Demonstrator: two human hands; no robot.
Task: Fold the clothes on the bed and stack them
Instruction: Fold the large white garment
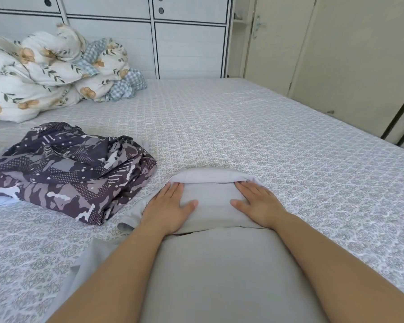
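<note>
Two bare forearms, no sleeves visible. Left hand [170, 206] and right hand [257, 202] bare: no rings, watch, gloves. Short plain fingernails. No other clothing discernible.

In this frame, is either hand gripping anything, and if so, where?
Nothing is gripped. The left hand and right hand lie flat, fingers straight, pressing the folded far end of the light grey garment.
</note>
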